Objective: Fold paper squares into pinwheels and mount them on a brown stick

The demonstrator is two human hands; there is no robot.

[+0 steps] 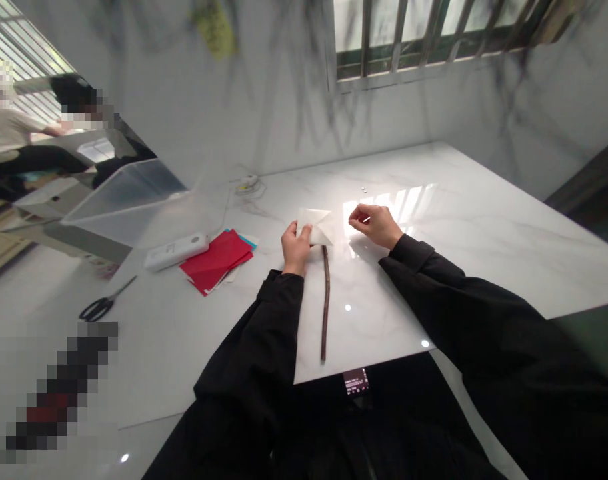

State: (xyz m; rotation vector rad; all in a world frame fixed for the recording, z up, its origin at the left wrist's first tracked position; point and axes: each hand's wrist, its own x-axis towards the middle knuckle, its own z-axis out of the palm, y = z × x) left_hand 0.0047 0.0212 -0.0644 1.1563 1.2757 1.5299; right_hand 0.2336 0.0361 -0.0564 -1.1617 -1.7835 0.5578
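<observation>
My left hand (297, 250) grips a piece of pale folded paper (319, 223), thumb on top, just above the table. A pointed notch shows at the paper's right side. Below it a thin brown twig (327, 300) lies lengthwise on the table, its upper end meeting the paper's lower edge. To the right, apart from the paper, my right hand (377, 225) is closed in a pinch. What it holds, if anything, is too small to make out. Two tiny pale bits (364, 190) lie beyond it.
Red paper sheets (217, 257) overlap blue and white ones at left, against a white power strip (177, 252). Black-handled scissors (104, 303) lie farther left. A clear plastic box (129, 200) stands behind. A cable (249, 187) rests near the wall. Other people sit at far left.
</observation>
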